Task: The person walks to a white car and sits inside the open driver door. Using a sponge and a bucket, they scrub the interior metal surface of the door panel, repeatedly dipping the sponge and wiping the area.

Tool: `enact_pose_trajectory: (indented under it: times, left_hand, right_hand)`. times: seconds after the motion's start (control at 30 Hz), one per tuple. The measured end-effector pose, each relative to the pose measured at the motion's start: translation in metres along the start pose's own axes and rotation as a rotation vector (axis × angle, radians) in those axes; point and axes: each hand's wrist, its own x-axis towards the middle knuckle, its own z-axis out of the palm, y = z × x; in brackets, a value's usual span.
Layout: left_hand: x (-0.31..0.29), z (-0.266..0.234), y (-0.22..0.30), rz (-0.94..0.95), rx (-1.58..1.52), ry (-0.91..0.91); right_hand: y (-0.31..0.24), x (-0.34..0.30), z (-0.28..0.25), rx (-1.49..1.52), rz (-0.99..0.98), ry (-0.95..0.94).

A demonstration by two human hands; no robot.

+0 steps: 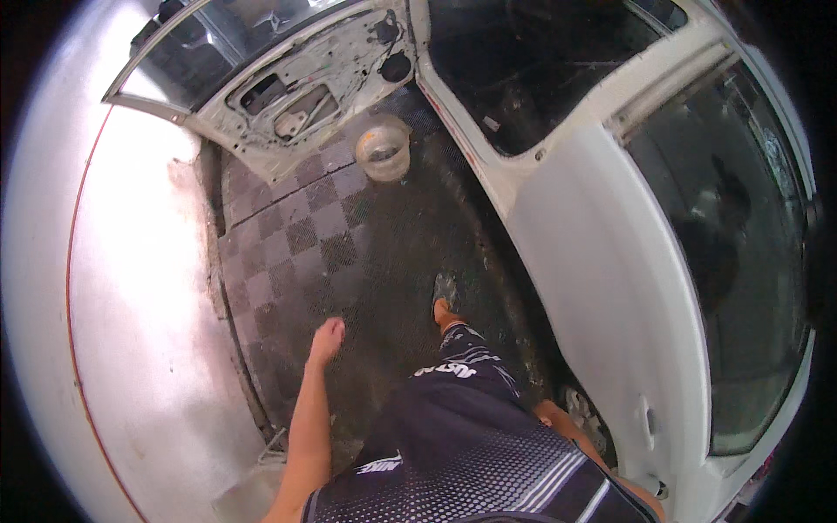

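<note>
My left hand [328, 340] hangs out in front to the left, over the checkered floor. Its fingers look curled in, and nothing shows in them. Low beside my shorts, next to the white car door, is my right hand [549, 413]. Its fingers are partly hidden, so I cannot make out their pose or any held thing. A clear, round plastic bucket [384, 166] stands on the floor ahead, near the open car door [305, 96] with its inner panel off. Something orange shows at the bucket's inner wall.
The white car body [602, 261] with a closed door runs along my right. A pale wall [131, 261] rises on the left. Patterned floor tiles [301, 235] lie between them, with a darker mat-like area in the middle. A pale object [248, 492] sits low at left.
</note>
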Motion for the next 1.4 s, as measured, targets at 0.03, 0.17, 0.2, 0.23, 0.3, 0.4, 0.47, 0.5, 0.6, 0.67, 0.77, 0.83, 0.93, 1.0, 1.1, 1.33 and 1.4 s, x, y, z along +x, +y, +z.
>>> enact_pose_trajectory:
  times: [0.03, 0.17, 0.2, 0.23, 0.3, 0.4, 0.47, 0.5, 0.6, 0.67, 0.77, 0.83, 0.93, 1.0, 1.1, 1.33, 1.4]
  left_hand:
    - [0.004, -0.015, -0.006, -0.101, 0.037, -0.026]
    - [0.023, -0.029, -0.041, -0.414, -0.072, -0.206]
    - [0.021, -0.05, -0.07, -0.542, -0.183, -0.174]
    - [0.051, -0.027, -0.054, -0.607, -0.213, -0.212]
    - [0.068, -0.054, -0.04, -0.822, -0.209, -0.135]
    - [0.139, -0.082, -0.046, -0.791, -0.303, -0.13]
    - [0.196, -0.109, -0.069, -0.641, -0.288, -0.137]
    - [0.236, -0.125, -0.077, -0.524, -0.218, -0.182]
    - [0.379, -0.134, -0.042, -0.541, -0.256, -0.046]
    - [0.483, -0.144, -0.04, -0.198, 0.113, -0.079]
    - [0.62, -0.16, -0.011, 0.189, 0.695, -0.237]
    - [0.68, -0.142, 0.074, 0.077, 0.207, -0.064]
    - [0.777, -0.116, 0.094, 0.177, 0.183, -0.084]
    - [0.832, -0.089, 0.092, 0.22, 0.156, -0.104]
    - [0.909, -0.039, 0.076, 0.199, 0.11, -0.225]
    - [1.094, 0.098, -0.031, 0.133, 0.008, -0.115]
    - [1.138, 0.145, -0.018, 0.165, -0.048, -0.158]
  right_hand:
    - [-0.008, 0.011, -0.069, 0.402, 0.152, 0.14]
    - [0.06, 0.033, -0.301, -0.088, -0.064, 0.78]
    - [0.043, 0.019, -0.394, 0.451, -0.116, 1.046]
    - [0.092, 0.011, -0.432, 0.585, 0.015, 0.986]
    - [0.087, -0.037, -0.564, 0.864, -0.007, 1.034]
    - [0.108, -0.061, -0.724, 0.866, -0.029, 1.138]
    - [0.092, -0.07, -0.819, 0.767, -0.05, 1.193]
    - [0.083, -0.069, -0.861, 0.792, -0.061, 1.19]
    - [0.071, -0.034, -0.927, 1.019, -0.134, 1.192]
    - [0.045, -0.005, -0.969, 1.112, -0.169, 1.118]
    - [0.006, 0.011, -1.037, 0.826, -0.15, 1.076]
    - [0.017, 0.041, -1.057, 0.758, -0.121, 1.101]
    - [0.025, 0.116, -1.109, 0.626, -0.166, 1.223]
    - [0.042, 0.173, -1.146, 0.624, -0.273, 1.315]
    - [0.081, 0.262, -1.202, 0.48, -0.157, 1.414]
    - [0.104, 0.424, -1.323, 0.396, -0.177, 1.512]
    - [0.116, 0.448, -1.332, 0.424, -0.174, 1.411]
